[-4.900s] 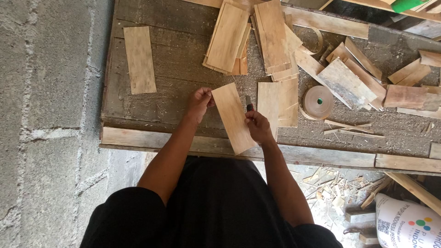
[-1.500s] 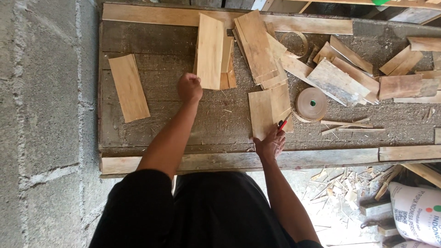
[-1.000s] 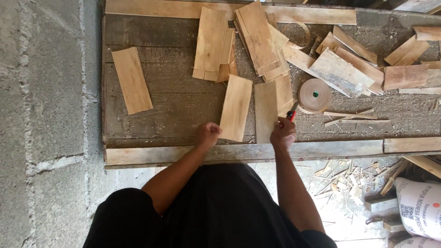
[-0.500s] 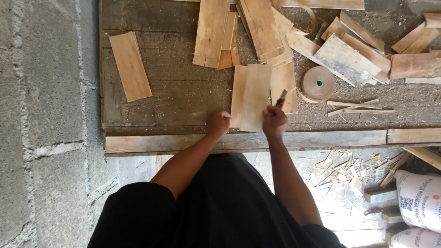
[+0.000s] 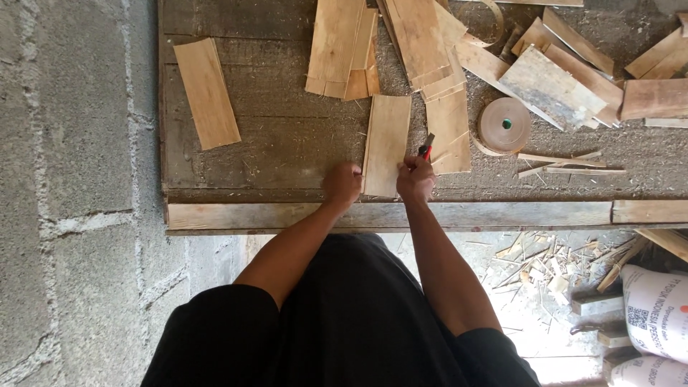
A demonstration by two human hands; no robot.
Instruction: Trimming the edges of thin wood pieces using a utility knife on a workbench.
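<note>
A light wooden slat lies lengthwise on the rough workbench, its near end between my two hands. My left hand rests closed against the slat's near left corner. My right hand grips a small red-and-black cutter at the slat's right edge, blade end pointing away from me.
A single slat lies at the bench's left. Stacks of slats and offcuts crowd the back, with a roll of edge tape to the right. Wood scraps and white sacks lie on the floor; a block wall stands left.
My left hand pulled a slat from the back stack down to the bench's near edge. My right hand, holding the cutter, came to its right side. Both hands now flank its near end.
</note>
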